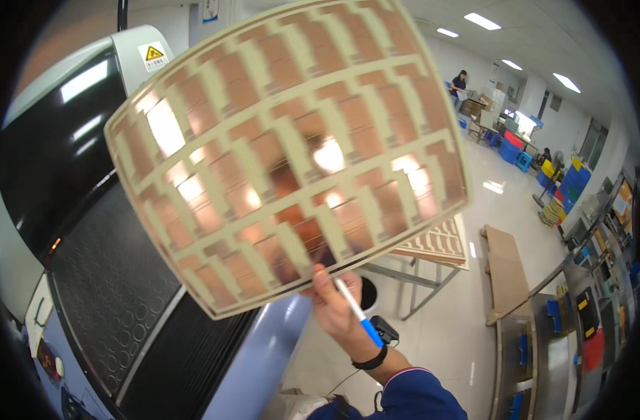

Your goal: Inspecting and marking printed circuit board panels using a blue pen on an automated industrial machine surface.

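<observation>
My right hand point(337, 308) is closed on the lower edge of a large copper-patterned circuit board panel point(286, 119), with the thumb on the near face. The panel is held up and tilted, filling the upper middle of the view, and its copper areas reflect bright lights. A white pen with a blue end point(358, 311) is also in this hand, lying along the palm side and pointing toward the wrist. A dark band point(371, 360) circles the wrist below a blue sleeve. My left hand does not show.
At left stands a large machine point(146, 42) with a black glossy cover and a dark bed point(110, 280) patterned with circles. Similar panels point(439, 241) lie on a metal-framed stand behind the held one. Racks point(551, 336) line the right; another person point(460, 87) stands far off.
</observation>
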Tool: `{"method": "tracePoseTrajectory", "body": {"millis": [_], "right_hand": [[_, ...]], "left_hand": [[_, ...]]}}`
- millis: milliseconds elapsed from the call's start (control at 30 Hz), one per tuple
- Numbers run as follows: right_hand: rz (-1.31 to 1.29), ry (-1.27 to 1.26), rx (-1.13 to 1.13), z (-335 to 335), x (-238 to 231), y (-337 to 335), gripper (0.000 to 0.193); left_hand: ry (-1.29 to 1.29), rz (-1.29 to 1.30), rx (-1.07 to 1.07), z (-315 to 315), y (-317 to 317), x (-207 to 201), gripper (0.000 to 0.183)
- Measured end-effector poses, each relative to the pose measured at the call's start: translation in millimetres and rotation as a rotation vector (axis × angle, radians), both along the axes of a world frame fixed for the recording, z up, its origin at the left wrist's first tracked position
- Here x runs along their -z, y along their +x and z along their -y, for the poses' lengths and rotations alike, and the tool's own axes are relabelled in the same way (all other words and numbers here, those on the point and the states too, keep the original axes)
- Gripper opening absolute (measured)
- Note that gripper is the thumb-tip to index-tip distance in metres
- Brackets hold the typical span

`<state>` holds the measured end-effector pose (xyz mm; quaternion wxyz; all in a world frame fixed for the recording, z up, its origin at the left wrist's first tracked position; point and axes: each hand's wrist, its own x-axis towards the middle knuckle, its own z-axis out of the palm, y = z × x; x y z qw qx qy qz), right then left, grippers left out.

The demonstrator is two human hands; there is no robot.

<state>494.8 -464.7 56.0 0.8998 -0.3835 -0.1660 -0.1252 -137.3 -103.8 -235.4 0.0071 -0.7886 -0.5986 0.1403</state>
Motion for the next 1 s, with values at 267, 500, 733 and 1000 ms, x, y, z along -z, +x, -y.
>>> {"method": "tracePoseTrajectory", "body": {"millis": [267, 500, 733, 1000], "right_hand": [[0.005, 0.069, -0.293, -59.0, -3.8, 11.1, 0.019], [-0.055, 0.007, -0.45, -39.5, -29.6, -14.8, 0.051], [-0.279, -0.065, -0.933, -46.6, 0.9, -10.8, 0.059], [0.076, -0.239, -0.909, -167.8, -87.5, -37.0, 0.071]], "left_hand": [[0.188, 0.321, 0.03, 7.0, 49.7, -74.7, 0.038], [0.563, 0.742, 0.092, 32.3, 105.7, -177.4, 0.028], [0.743, 1.131, 0.086, 30.7, 154.1, -206.3, 0.024], [0.673, 1.572, 0.068, 3.1, 216.6, -229.4, 0.026]]}}
